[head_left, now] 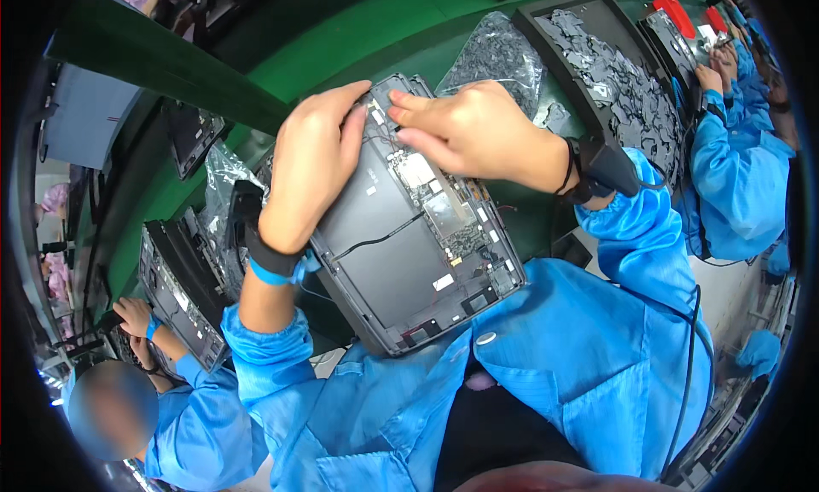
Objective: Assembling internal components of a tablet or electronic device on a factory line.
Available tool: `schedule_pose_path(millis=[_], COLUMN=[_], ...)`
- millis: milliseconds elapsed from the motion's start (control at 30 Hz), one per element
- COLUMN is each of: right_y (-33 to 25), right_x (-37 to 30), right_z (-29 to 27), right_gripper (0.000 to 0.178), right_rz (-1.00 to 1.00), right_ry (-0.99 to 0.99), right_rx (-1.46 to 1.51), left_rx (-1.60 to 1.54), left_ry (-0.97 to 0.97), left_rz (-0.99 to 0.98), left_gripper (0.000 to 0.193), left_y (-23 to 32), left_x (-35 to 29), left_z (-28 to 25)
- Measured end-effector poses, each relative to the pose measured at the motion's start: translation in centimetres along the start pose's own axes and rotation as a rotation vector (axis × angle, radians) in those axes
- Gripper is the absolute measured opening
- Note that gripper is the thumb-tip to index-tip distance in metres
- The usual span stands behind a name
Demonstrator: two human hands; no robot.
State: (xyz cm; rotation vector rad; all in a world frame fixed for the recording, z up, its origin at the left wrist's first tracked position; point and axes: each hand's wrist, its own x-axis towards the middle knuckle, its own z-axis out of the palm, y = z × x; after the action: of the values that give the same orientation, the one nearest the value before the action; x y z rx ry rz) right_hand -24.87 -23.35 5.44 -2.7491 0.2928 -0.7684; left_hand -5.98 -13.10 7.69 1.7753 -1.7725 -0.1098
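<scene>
An opened laptop chassis [363, 227] lies tilted in front of me, its near edge against my blue jacket. Inside it show a bare circuit board [448, 227] and a black cable [380, 238] running across the grey panel. My left hand [311, 155] grips the chassis at its far left edge, thumb over the rim and fingers along the outside. Over the far end, my right hand [478, 129] has its thumb and fingers drawn together near the hinge area. Whatever is between those fingertips is hidden.
Beyond my right hand are a clear bag of small dark parts [499, 61] and a black tray [589, 91] heaped with grey pieces. Left stand more laptop chassis [183, 300] and plastic wrap [226, 185]. Co-workers in blue sit on both sides. A green post [171, 65] rises far left.
</scene>
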Motion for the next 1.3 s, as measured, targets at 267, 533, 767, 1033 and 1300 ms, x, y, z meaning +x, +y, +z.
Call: schedule_pose_path(millis=[267,533,767,1033,1300], right_y=[-0.3,-5.5,-6.8,-7.1,2.1], right_x=[-1.8,-9.7,-8.8,-7.5,2.1], right_z=[-1.1,-1.0,0.0,-1.6,-2.9], right_gripper=[0.033,0.061,0.062,0.071,0.063], right_rz=[0.281,0.435,0.412,0.493,0.703], right_ry=[0.316,-0.092,-0.065,0.179,0.257], right_rx=[0.638,0.476,0.528,1.148,1.447], left_rx=[0.083,-0.556,-0.919,-1.233,-1.451], left_ry=[0.013,0.255,0.549,0.505,0.514], left_rz=[0.026,-0.622,-0.648,-0.696,-0.51], left_gripper=[0.015,0.065,0.065,0.066,0.059], left_y=[2.3,5.4,7.0,7.0,4.2], left_x=[-5.2,-17.0,-15.6,-11.9,-5.3], left_z=[-2.7,0.6,0.7,-2.0,-1.8])
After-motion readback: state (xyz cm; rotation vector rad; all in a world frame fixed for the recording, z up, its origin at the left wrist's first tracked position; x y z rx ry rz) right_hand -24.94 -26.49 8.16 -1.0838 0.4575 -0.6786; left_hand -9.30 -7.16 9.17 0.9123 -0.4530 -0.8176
